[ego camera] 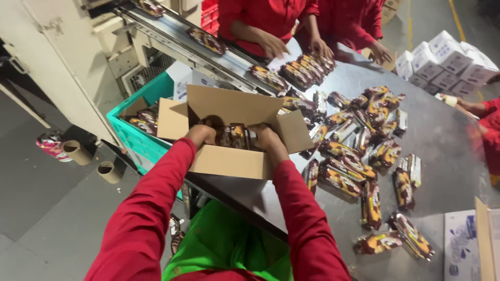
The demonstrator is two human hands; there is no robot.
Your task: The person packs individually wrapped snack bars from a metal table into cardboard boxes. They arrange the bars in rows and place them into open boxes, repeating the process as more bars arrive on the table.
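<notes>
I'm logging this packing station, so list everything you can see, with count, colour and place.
cardboard box: one, brown, flaps open, at the table's near edge
snack packs: many, dark brown and yellow, scattered on the table; a few inside the box
metal table: one, grey
conveyor: one, grey, upper left, carrying several packs
plastic crate: one, teal, left of the box, packs inside
white cartons: several, stacked at upper right
cardboard tubes: two, tan, on the floor at left
co-workers: at least two in red across the table, another's arm at the right edge
left hand: in the box, on the packs
right hand: in the box, on the packs
</notes>
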